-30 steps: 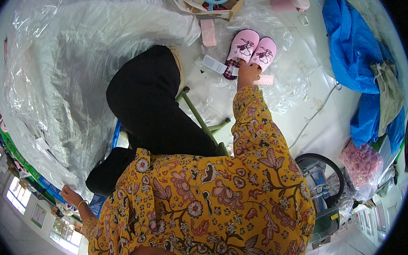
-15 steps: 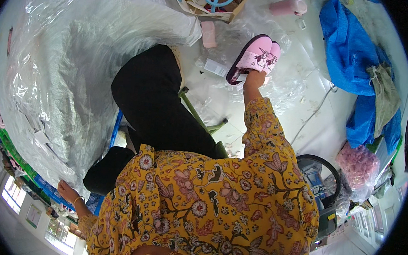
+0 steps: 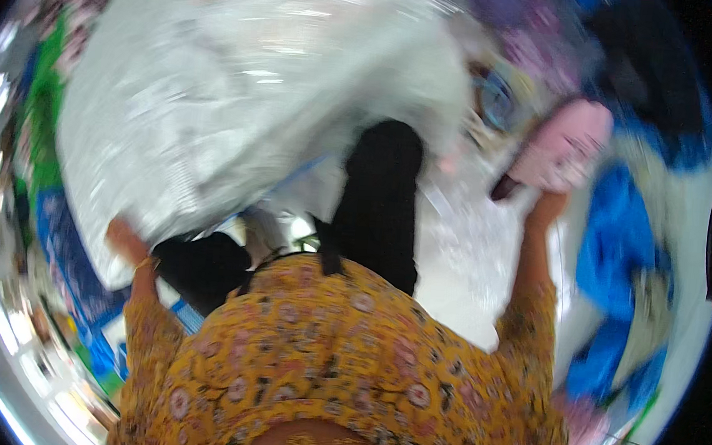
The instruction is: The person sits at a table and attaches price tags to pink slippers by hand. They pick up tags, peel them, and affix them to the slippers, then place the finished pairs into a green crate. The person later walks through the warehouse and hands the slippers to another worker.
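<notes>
A pair of pink slippers [image 3: 564,147] with dark soles and a drawn pattern is at the upper right. My right hand [image 3: 550,206] is closed round their near, open end and holds them off the floor. On the left, my left hand [image 3: 126,240] is at the lower edge of a large translucent plastic sack [image 3: 240,96]. Motion smears its fingers, so I cannot make out whether they grip the plastic.
Blue sheeting [image 3: 619,243] lies at the right. Behind the slippers stands an open box [image 3: 499,100] with a light-blue looped thing in it. Clear film [image 3: 471,248] covers part of the white floor. A dark blue crate-like thing [image 3: 77,259] is at far left.
My view has swung to the left and is blurred. The slippers and my right hand now appear farther right. My left hand has risen in the picture, beside the plastic sack.
</notes>
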`<state>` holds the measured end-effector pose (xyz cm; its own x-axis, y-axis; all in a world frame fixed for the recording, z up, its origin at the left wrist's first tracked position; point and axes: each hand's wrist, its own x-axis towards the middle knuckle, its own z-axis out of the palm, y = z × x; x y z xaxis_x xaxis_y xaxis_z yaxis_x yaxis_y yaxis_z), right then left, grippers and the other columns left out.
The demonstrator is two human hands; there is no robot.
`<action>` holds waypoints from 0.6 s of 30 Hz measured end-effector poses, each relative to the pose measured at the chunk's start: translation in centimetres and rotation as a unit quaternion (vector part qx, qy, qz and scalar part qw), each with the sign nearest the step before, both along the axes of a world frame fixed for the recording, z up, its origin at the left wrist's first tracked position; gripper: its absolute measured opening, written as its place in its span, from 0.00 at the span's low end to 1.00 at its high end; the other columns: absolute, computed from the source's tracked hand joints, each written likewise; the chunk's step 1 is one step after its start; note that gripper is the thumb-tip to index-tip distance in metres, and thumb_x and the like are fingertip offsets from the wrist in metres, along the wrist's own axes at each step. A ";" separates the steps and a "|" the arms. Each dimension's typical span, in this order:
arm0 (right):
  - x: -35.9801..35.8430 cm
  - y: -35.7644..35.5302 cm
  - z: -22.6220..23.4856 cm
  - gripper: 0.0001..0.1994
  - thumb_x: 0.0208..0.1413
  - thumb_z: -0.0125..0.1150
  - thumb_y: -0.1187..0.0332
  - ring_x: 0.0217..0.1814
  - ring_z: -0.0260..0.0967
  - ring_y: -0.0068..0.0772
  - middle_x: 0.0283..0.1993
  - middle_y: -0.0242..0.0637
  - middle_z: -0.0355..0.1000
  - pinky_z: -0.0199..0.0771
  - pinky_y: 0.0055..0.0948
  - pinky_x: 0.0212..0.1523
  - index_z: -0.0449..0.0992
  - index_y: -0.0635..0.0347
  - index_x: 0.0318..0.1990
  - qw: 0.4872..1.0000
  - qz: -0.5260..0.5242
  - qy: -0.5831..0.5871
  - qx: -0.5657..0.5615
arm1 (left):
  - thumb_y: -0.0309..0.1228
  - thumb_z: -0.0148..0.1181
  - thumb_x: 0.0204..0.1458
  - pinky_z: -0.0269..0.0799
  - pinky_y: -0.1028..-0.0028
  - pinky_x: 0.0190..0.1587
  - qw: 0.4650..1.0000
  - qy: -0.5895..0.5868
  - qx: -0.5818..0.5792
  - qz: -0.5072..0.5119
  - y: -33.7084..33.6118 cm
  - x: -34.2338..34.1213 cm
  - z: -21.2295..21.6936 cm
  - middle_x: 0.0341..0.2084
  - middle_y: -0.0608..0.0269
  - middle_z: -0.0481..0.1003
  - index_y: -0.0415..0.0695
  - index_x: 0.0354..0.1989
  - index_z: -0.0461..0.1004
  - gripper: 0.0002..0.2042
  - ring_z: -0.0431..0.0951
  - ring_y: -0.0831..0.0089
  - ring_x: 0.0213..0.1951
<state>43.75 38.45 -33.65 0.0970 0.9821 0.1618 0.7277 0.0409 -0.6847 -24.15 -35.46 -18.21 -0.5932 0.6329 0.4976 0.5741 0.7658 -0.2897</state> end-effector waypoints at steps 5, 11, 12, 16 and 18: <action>-14.8 -2.6 23.4 0.23 0.61 0.49 0.64 0.56 0.68 0.38 0.58 0.50 0.68 0.68 0.32 0.53 0.64 0.69 0.61 0.957 0.228 0.120 0.132 | 0.32 0.54 0.54 0.67 0.62 0.47 0.946 -0.110 0.268 0.147 15.5 7.4 3.9 0.36 0.53 0.76 0.42 0.39 0.76 0.09 0.73 0.56 0.42; -31.9 -0.6 35.5 0.27 0.59 0.54 0.61 0.63 0.64 0.42 0.63 0.48 0.64 0.59 0.33 0.63 0.61 0.64 0.64 0.809 0.481 -0.053 0.332 | 0.35 0.52 0.57 0.62 0.63 0.52 0.952 -0.083 0.263 0.135 17.2 9.4 5.8 0.41 0.62 0.74 0.46 0.41 0.75 0.09 0.71 0.59 0.47; -35.4 -1.9 36.8 0.26 0.58 0.54 0.60 0.61 0.65 0.42 0.61 0.49 0.66 0.61 0.33 0.61 0.63 0.65 0.62 0.811 0.482 -0.048 0.328 | 0.34 0.53 0.57 0.62 0.64 0.52 0.950 -0.090 0.266 0.139 17.3 9.3 5.9 0.40 0.62 0.74 0.46 0.41 0.74 0.09 0.71 0.59 0.46; -49.2 -5.0 38.3 0.24 0.57 0.56 0.63 0.57 0.68 0.42 0.57 0.48 0.69 0.64 0.34 0.57 0.66 0.67 0.57 0.760 0.538 -0.089 0.355 | 0.30 0.55 0.55 0.64 0.63 0.49 0.946 -0.108 0.272 0.136 17.6 9.9 6.8 0.39 0.59 0.75 0.43 0.40 0.75 0.07 0.73 0.58 0.43; -55.8 -7.2 38.2 0.22 0.57 0.56 0.63 0.55 0.68 0.42 0.55 0.48 0.69 0.65 0.34 0.55 0.67 0.67 0.56 0.722 0.581 -0.089 0.364 | 0.27 0.54 0.55 0.63 0.64 0.51 0.944 -0.119 0.275 0.137 17.6 10.4 6.8 0.41 0.57 0.76 0.42 0.42 0.75 0.09 0.73 0.58 0.46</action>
<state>-12.05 31.28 4.52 -0.8104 0.0315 0.5851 -0.0140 0.9972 -0.0732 -13.75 -17.85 -11.36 -0.8333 0.1233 0.5389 0.3307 0.8923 0.3073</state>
